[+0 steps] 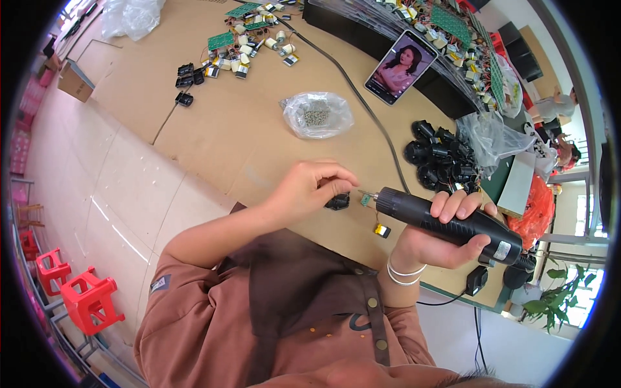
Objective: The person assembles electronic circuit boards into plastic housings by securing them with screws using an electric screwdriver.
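My right hand (pixel 446 236) is wrapped round a black electric screwdriver (pixel 414 207), held level with its bit pointing left. Close to the bit's tip, my left hand (pixel 309 184) has thumb and forefinger pinched together; whatever is between them is too small to make out. Just below those fingers sits a small black plastic housing (pixel 337 202), partly covered by the hand. A little green circuit board (pixel 365 200) lies under the bit, and a small silver and yellow battery (pixel 382 230) rests beside it on the brown tabletop (pixel 226 142).
Beyond my hands lies a clear bag of small screws (pixel 317 115). A phone (pixel 401 68) leans against a dark tray edge. Black plastic parts (pixel 440 155) are piled at right. Circuit boards with batteries (pixel 242 48) lie at the back. A dark cable (pixel 362 97) crosses the table.
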